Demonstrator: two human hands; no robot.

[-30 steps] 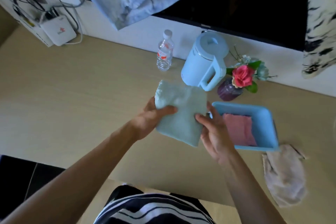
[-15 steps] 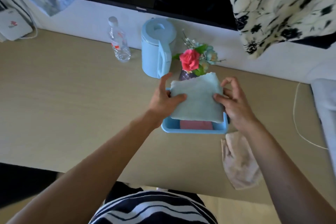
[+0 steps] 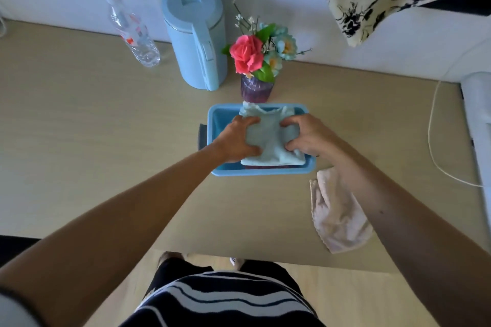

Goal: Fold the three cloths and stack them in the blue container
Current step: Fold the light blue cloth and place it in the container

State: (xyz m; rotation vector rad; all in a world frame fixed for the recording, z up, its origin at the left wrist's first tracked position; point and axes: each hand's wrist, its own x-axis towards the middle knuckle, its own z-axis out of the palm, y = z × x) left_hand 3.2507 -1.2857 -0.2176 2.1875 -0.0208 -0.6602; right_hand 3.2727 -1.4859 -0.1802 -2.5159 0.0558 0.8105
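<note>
Two cloths sit in the blue container (image 3: 212, 125), one is still outside it. Light blue cloth (image 3: 268, 138) lies folded on top of a pink cloth (image 3: 269, 166), of which only a thin edge shows at the container's near wall. Left hand (image 3: 236, 141) and right hand (image 3: 305, 138) both rest on the blue cloth, fingers curled over its left and right edges, pinching and pressing it down into the container; neither holds anything else

Handling, my read: terry-type fabric, light, soft, zero stiffness, so it slumps and unfolds if lifted by one corner. Far edge already looks bunched against the container's far wall. Best hold is both side edges at once, flat palms to set the stack. Not slippery, not fragile

Third cloth, beige (image 3: 337, 212), lies crumpled and unfolded on the surface (image 3: 79, 127) just near-right of the container, partly under the right forearm. Same soft behaviour expected; needs spreading flat before folding, grab by two corners

Around the container: purple vase with flowers (image 3: 256, 87) just beyond its far wall, almost touching – top-heavy, easy to knock when withdrawing the hands. Blue kettle (image 3: 196, 37) far-left of the container, plastic bottle (image 3: 132, 32) further left, both clear of the work. White cable (image 3: 435, 141) well to the right. Free surface left of the container is the better folding spot
</note>
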